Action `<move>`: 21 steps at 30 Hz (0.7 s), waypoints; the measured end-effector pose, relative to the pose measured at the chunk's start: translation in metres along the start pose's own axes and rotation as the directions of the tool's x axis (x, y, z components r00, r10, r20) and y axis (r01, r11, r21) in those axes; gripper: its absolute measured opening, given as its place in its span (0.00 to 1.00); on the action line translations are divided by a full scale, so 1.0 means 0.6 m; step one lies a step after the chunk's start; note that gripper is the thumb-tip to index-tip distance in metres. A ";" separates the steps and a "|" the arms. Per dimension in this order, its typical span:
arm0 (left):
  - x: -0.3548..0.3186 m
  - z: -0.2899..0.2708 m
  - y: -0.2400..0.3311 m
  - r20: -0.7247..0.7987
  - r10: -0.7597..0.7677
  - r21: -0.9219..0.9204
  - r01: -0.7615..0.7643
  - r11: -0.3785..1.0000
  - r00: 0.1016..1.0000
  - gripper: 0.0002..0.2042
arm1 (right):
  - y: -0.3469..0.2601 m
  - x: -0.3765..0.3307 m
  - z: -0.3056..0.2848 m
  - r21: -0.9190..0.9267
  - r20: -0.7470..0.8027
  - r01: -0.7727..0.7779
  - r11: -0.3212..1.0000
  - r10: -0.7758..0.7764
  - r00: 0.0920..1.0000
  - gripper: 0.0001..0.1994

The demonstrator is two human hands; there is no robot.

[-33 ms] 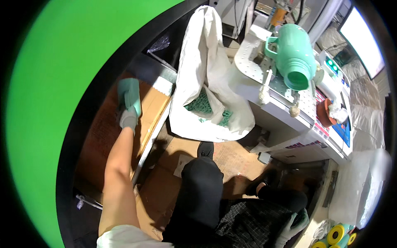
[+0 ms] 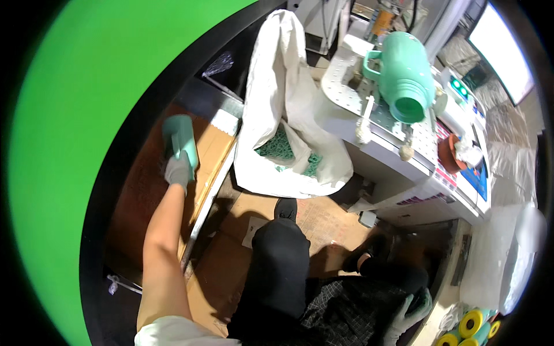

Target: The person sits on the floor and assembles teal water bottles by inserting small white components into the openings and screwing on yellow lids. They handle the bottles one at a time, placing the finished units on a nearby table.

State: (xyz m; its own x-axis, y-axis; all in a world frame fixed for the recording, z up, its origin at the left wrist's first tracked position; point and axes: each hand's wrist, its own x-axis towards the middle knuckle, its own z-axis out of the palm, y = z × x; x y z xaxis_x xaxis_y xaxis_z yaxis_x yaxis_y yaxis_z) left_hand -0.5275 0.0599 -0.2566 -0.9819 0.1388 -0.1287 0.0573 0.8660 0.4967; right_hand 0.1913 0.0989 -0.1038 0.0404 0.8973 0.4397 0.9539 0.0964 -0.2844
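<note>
My left hand (image 2: 178, 172), in a grey glove, is closed on a mint-green jug-like piece (image 2: 179, 134) at the left, over the brown cardboard-lined bin (image 2: 135, 213). The glove hides part of the piece. At the lower right, my right hand (image 2: 404, 317), in a grey glove with a dark green palm, rests beside my dark-clad leg. Its thumb stands apart from the fingers, and nothing shows in it. On the white bench lies another mint-green jug (image 2: 407, 72) with a side handle, its round mouth facing me.
A white sack (image 2: 274, 167) holding green scraps (image 2: 278, 145) stands between bin and bench. Cotton-tipped sticks (image 2: 365, 124), a brown pot (image 2: 449, 154) and a lit screen (image 2: 502, 52) are at the bench. Yellow-ringed green parts (image 2: 470, 324) lie lower right. A green panel (image 2: 69, 144) fills the left.
My left hand and the mint-green jug-like piece have shifted slightly toward me, and more of the glove's back shows. My right hand stays about where it was.
</note>
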 end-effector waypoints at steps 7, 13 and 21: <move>-0.354 -0.203 0.033 -0.130 0.530 -0.679 -0.465 0.568 0.838 0.21 | -0.167 0.018 -0.002 0.734 0.383 -0.231 0.639 -0.108 0.918 0.15; -0.661 -0.305 0.089 0.041 0.890 -0.824 -0.489 0.287 0.454 0.17 | -0.249 -0.064 -0.003 0.893 0.445 -0.349 0.283 -0.455 0.771 0.44; -0.802 -0.172 0.123 0.332 0.938 -0.936 -0.158 0.315 -0.097 0.41 | -0.039 -0.116 -0.145 -0.249 0.821 -0.923 -0.294 -0.570 -0.040 0.43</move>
State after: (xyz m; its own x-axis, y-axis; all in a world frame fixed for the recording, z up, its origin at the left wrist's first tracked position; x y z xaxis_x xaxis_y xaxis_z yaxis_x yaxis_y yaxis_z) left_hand -0.0692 0.0072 -0.0696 0.2091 0.9586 0.1933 0.0048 -0.1987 0.9800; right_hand 0.1918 -0.0030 -0.0534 -0.7893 0.2628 -0.5550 -0.2434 -0.9637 -0.1101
